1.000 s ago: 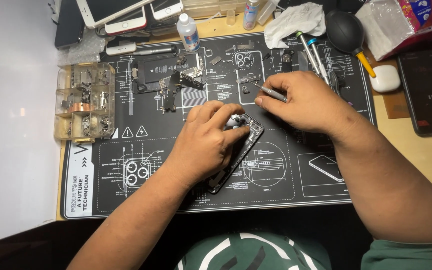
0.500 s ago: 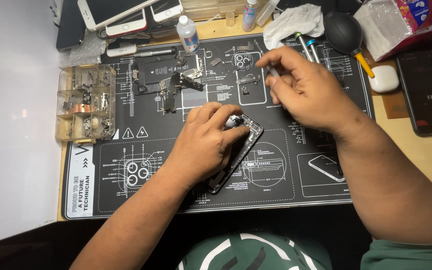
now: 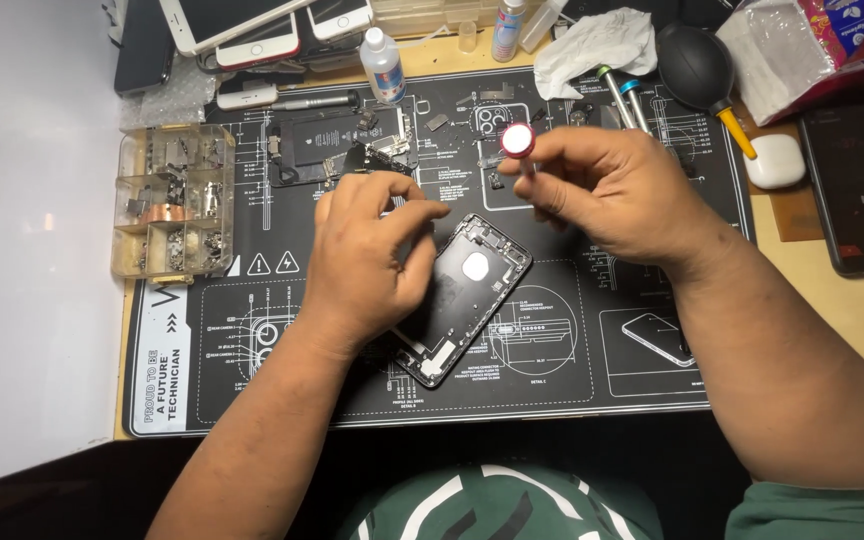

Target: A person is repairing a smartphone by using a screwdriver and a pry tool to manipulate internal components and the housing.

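An opened dark phone housing (image 3: 477, 285) lies slanted in the middle of the black repair mat (image 3: 592, 370). My left hand (image 3: 367, 260) hovers over its left edge with thumb and forefinger pinched together. Whether something tiny sits between them is not visible. My right hand (image 3: 617, 195) is raised above the mat to the upper right of the housing. It grips a small screwdriver whose red and white cap (image 3: 518, 140) points at the camera.
A clear parts box (image 3: 172, 200) stands at the mat's left edge. Removed phone parts (image 3: 327, 140), a small bottle (image 3: 384, 65), two more screwdrivers (image 3: 627, 95), a black air blower (image 3: 697, 65) and a tissue (image 3: 597, 45) lie along the back. A white earbud case (image 3: 774, 160) and a dark phone (image 3: 862, 185) rest on the right.
My left hand has let go of the housing and lifted off it, pinching its fingers. My right hand has turned the screwdriver upright and raised it toward the camera.
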